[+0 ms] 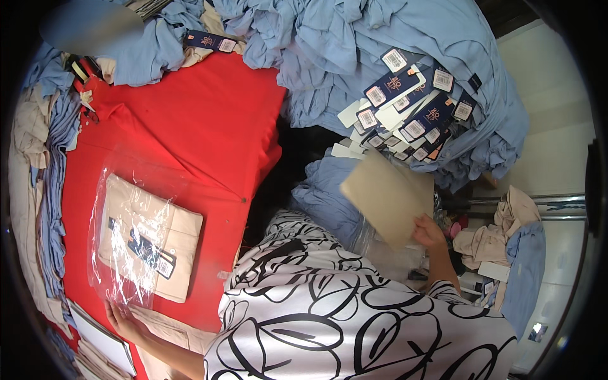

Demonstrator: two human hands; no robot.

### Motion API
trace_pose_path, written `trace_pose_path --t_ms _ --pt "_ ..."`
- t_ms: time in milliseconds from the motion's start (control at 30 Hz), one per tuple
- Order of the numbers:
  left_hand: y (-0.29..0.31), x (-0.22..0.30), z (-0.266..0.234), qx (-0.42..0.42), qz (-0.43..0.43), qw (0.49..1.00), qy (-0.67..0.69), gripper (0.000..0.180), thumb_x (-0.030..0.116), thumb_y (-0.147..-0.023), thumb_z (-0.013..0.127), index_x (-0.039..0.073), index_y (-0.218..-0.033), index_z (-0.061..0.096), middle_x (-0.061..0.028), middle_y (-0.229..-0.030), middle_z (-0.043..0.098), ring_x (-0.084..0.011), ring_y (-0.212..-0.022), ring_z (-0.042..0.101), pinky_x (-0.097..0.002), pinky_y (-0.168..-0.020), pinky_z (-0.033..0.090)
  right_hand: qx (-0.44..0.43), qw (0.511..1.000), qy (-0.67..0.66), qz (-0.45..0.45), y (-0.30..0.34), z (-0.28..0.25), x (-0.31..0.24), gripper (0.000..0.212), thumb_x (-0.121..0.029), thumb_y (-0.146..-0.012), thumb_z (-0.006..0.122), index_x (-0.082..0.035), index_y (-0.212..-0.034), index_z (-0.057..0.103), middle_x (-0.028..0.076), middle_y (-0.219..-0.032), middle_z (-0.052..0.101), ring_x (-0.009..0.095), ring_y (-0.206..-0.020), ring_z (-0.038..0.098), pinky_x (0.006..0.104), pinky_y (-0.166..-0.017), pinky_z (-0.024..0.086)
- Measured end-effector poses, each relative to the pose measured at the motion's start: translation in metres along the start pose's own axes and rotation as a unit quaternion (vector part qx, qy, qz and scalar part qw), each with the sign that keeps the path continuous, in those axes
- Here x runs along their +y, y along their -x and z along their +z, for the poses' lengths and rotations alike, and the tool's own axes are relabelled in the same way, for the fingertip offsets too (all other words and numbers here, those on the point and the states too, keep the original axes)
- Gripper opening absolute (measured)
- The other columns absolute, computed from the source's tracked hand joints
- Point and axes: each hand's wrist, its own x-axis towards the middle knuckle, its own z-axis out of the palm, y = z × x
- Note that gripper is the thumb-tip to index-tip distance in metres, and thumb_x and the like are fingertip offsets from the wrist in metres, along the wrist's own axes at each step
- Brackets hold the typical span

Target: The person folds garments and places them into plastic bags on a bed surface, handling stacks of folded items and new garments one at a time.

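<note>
Beige and folded, the garment point(180, 237) lies on the red surface point(196, 120) just beyond the left hand point(123, 323), which touches the clear bag point(126, 288) over the garment's left part (whether it grips, I cannot tell), while the right hand point(430, 234) grips a brown card point(386, 196), partly hiding its edge.

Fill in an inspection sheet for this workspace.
Surface: red cloth, creased toward the upper left.
Items in hand: folded beige garment with a navy tag; clear bag over its left part; brown card.
Clutter: blue clothes heaped at top, many navy tags on them.
Hands: right hand grips the card; left hand at the bag's lower edge, contact unclear.
Cables: nothing seen.
Surroundings: side pile of clothes and pale panel, both right.
</note>
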Motion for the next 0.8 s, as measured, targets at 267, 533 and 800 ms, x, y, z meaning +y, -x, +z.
trace_pose_path --t_ms 267,533,800 --pt "0.03 -0.004 0.006 0.003 0.015 1.0 -0.002 0.033 0.011 -0.095 0.06 0.006 -0.128 0.059 -0.0018 -0.109 0.064 -0.0134 -0.092 0.06 -0.0285 -0.078 0.049 0.275 0.928 0.119 0.221 0.061 -0.088 0.001 0.018 -0.02 -0.093 0.066 -0.005 -0.102 0.063 0.008 -0.081 0.067 0.024 -0.071 0.067 0.045 -0.074 0.058" --pt "0.103 0.027 0.038 0.044 -0.013 0.998 -0.031 0.058 0.006 -0.088 0.065 0.009 -0.141 0.041 -0.0018 -0.091 0.061 -0.0132 -0.088 0.062 -0.0289 -0.075 0.051 -0.203 0.861 0.464 0.042 -0.092 0.317 -0.045 0.036 -0.028 -0.102 0.049 0.001 -0.116 0.064 0.011 -0.085 0.067 0.016 -0.066 0.063 0.0285 -0.061 0.051" --pt "0.189 0.026 0.036 0.122 -0.053 0.99 -0.037 0.06 0.002 -0.085 0.064 0.007 -0.14 0.042 -0.0028 -0.091 0.058 -0.0098 -0.078 0.06 -0.0202 -0.058 0.047 -0.347 0.905 0.183 0.163 -0.164 0.565 0.104 0.03 -0.027 -0.099 0.056 -0.002 -0.115 0.055 0.012 -0.103 0.065 0.019 -0.085 0.064 0.031 -0.074 0.052"
